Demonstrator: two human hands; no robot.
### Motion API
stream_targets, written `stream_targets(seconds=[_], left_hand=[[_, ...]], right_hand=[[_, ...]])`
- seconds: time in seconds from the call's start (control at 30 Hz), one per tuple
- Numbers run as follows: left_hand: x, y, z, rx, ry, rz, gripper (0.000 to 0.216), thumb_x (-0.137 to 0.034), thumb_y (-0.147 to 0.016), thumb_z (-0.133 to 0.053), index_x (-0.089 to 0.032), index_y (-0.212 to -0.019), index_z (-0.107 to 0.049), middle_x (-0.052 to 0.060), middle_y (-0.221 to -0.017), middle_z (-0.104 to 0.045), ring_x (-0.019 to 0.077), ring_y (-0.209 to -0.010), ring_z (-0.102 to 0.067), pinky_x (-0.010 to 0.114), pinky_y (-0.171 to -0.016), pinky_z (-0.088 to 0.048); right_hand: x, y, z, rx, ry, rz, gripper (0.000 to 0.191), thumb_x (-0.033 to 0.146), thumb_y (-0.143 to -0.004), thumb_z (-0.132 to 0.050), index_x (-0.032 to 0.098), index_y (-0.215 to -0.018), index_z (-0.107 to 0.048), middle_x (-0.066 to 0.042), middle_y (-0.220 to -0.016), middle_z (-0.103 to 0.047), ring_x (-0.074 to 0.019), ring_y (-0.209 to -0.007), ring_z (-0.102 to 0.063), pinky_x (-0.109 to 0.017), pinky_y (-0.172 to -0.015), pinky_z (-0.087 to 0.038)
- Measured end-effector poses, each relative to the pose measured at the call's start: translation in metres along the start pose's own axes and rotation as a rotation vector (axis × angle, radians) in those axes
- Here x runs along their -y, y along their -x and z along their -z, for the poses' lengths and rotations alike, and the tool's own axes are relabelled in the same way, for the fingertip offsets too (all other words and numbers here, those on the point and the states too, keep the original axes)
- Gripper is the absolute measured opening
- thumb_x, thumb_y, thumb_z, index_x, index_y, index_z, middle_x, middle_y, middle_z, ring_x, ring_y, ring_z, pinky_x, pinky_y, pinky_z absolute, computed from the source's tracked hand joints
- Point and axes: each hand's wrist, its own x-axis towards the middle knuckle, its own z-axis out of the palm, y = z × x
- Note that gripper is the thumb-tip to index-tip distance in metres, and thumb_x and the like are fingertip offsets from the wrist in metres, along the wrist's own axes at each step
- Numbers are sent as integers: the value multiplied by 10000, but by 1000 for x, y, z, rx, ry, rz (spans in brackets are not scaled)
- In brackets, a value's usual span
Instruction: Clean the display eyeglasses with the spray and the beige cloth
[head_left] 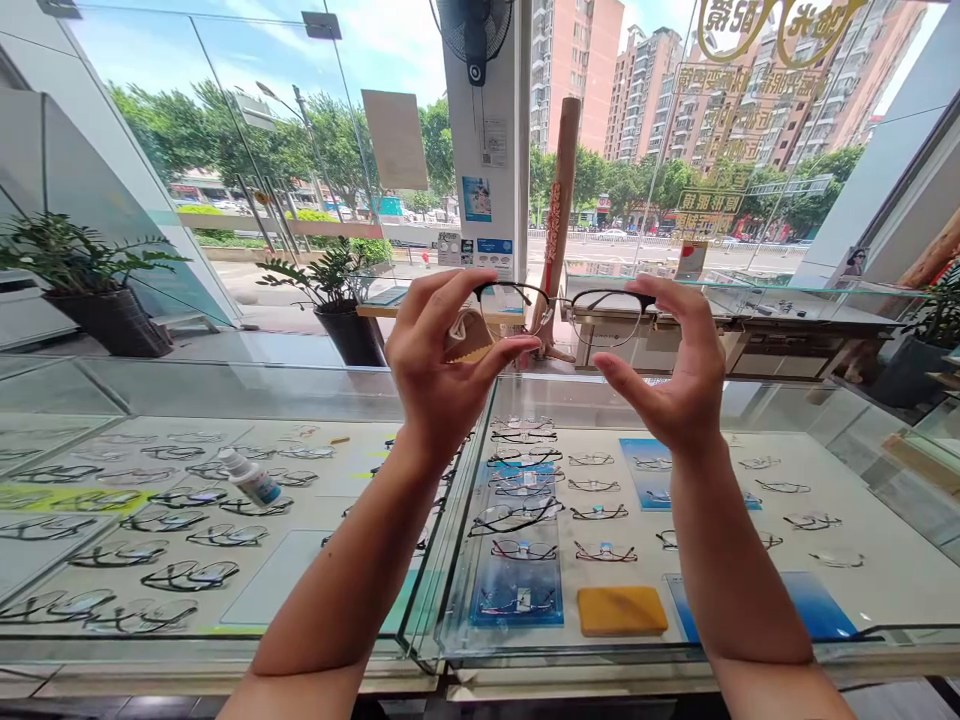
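Above the glass counter (675,400), both hands pinch the glasses (570,305): left hand (439,365) with cloth (465,340), right hand (675,370) loosely; they might slip and drop.

You stood at a glass display counter (300,390) in bright daylight. Beyond the counter, floor-to-ceiling windows (225,120) showed trees and apartment blocks (645,80); potted plants (90,280) sat behind the counter, and a fan (474,30) hung above it.

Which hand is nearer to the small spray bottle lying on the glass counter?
Left. The left hand is raised just above and right of the spray bottle; the right hand is farther right, holding the glasses.
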Motion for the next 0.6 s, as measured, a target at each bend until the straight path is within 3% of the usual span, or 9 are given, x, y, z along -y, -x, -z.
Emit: stream_targets(seconds=[0.23, 0.6], left_hand=[[-3, 1, 0, 31, -2, 105, 600, -588, -840, -948, -347, -1359, -764, 70, -1280, -743, 287, -1216, -687, 449, -1100, -575], [5, 9, -10, 24, 121, 242, 680, -569, -861, -942, -304, -1445, -719, 116, -1413, -747, 302, -1309, -709, 420, -1041, -606]], right_hand=[[0, 4, -11, -70, -8, -36, 582, 560, -960, -825, 377, -1482, -641, -90, -1474, -723, -366, -1352, -692, -599, -1165, -564], [6, 2, -14, -49, -99, -161, 502, 450, -989, -808, 401, -1458, -635, -62, -1435, -749, -305, -1288, -721, -514, -1090, -623]])
